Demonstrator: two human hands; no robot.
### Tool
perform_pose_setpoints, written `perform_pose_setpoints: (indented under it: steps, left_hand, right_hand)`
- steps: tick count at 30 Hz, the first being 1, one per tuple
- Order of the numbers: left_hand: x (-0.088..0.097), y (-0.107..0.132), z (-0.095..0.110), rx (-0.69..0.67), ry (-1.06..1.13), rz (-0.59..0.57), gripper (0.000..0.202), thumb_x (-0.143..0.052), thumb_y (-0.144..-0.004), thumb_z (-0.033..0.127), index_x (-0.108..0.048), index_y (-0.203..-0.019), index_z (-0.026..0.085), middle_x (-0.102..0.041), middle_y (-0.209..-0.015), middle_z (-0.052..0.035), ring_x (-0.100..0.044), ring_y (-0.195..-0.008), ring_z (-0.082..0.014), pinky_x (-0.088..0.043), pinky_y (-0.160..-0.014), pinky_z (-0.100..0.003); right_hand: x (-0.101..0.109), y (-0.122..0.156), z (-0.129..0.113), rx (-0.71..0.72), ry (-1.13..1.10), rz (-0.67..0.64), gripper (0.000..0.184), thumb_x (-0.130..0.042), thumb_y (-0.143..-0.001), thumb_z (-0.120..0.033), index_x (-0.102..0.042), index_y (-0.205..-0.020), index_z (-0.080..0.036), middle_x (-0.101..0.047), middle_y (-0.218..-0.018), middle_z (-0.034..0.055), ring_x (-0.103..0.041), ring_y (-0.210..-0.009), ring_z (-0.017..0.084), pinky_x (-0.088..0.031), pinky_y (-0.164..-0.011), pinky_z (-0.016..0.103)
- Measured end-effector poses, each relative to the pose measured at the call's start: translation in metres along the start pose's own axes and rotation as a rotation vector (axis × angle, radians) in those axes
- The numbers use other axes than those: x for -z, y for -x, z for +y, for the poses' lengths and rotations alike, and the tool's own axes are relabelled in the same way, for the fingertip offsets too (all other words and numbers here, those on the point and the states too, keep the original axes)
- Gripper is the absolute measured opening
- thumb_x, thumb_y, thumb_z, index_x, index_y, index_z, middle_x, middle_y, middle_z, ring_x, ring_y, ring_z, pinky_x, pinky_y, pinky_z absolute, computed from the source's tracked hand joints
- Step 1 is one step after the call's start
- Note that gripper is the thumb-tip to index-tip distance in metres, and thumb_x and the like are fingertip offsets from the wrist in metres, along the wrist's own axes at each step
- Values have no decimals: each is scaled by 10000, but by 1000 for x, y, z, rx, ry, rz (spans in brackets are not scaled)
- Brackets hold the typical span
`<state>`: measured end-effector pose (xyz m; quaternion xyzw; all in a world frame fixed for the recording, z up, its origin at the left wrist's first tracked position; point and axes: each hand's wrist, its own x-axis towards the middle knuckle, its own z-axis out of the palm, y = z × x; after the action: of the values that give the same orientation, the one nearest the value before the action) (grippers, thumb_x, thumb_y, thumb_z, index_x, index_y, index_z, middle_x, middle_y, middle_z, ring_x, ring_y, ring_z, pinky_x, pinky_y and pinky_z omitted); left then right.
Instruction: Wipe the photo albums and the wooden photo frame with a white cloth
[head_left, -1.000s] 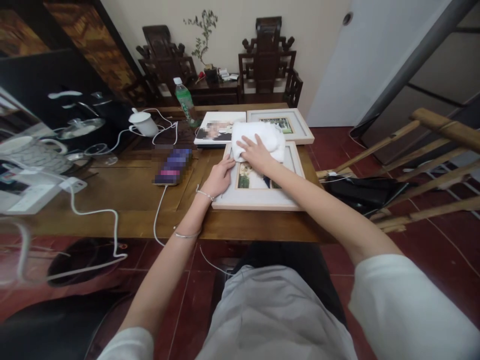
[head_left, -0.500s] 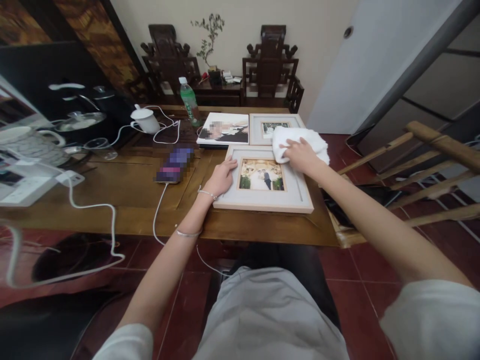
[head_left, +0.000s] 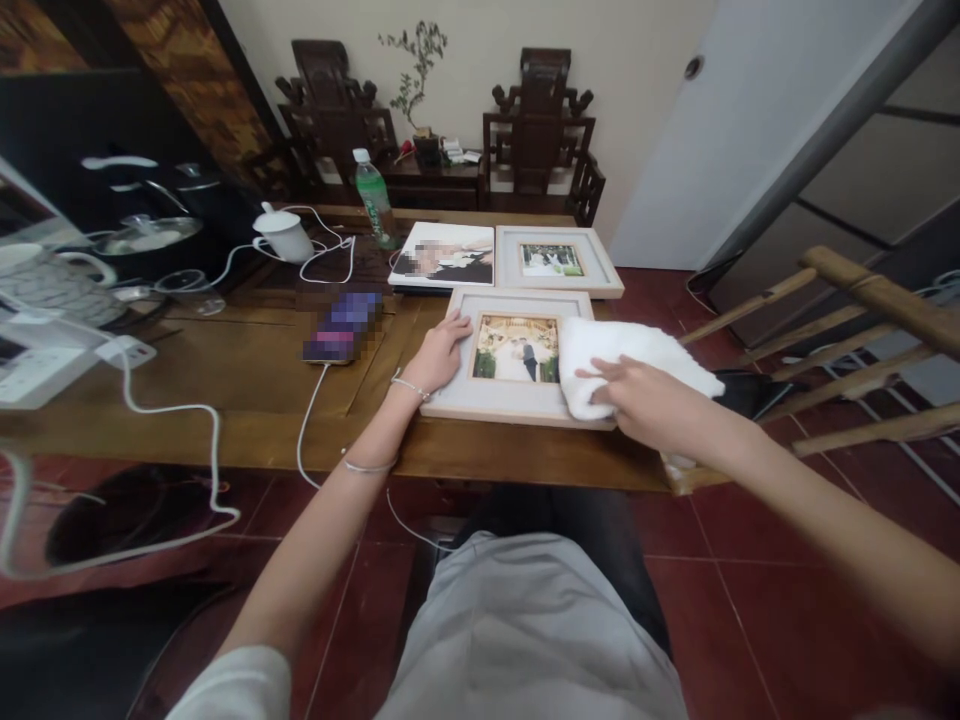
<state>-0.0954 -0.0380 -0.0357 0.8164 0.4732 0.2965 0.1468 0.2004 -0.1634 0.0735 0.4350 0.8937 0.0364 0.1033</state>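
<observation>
A light wooden picture frame [head_left: 510, 404] with a wide pale mat and a wedding photo lies flat on the table in front of me. My left hand [head_left: 442, 355] holds the frame at its left edge, fingers over the rim. On the frame's right side, my right hand [head_left: 637, 395] grips a folded white towel [head_left: 630, 345] and presses it down. The towel covers the right border and lower right corner and hangs past the edge. Behind this frame lie a second picture frame [head_left: 611, 278] and a white-bordered photo panel [head_left: 403, 272].
Left on the wooden table [head_left: 247, 400] are a charging phone [head_left: 341, 328], a lidded white cup [head_left: 283, 235], a green-labelled bottle [head_left: 373, 200], a clear cup [head_left: 191, 290] and a power strip [head_left: 56, 370]. White cables loop around them. A wooden chair [head_left: 885, 300] stands at the right.
My right hand has slid the towel from the frame's upper right corner down along its right side, uncovering the frame behind. My left hand has stayed on the left edge.
</observation>
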Motion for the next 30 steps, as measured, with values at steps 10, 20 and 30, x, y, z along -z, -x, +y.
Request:
perform_pose_setpoints:
  steps: [10, 20, 30]
  left_hand:
    - [1, 3, -3, -30, 51, -6, 478, -441, -806, 94, -698, -1204, 157, -610, -1417, -81, -405, -1451, -271, -300, -1227, -497]
    - [5, 5, 0, -26, 4, -12, 519, -416, -816, 103, -679, -1259, 160, -597, -1430, -82, -407, -1450, -255, -304, -1217, -492]
    - [2, 5, 0, -30, 41, 16, 498, -426, -835, 117, -659, -1273, 159, -601, -1426, -89, -410, -1450, -263, -295, -1233, -473]
  right_hand:
    - [-20, -67, 35, -70, 63, 140, 496, -423, -775, 21, -715, -1156, -103, -493, -1518, 164, -382, -1441, 325, -377, -1092, 515]
    - [-32, -114, 33, -118, 166, 202, 449, -434, -842, -18, -698, -1197, -94, -467, -1518, 187, -419, -1347, 378, -338, -1071, 531]
    - [23, -26, -58, 126, -107, -75, 393, -468, -803, -10, -750, -1040, -147, -720, -1154, 184, -684, -975, 293, -491, -813, 381]
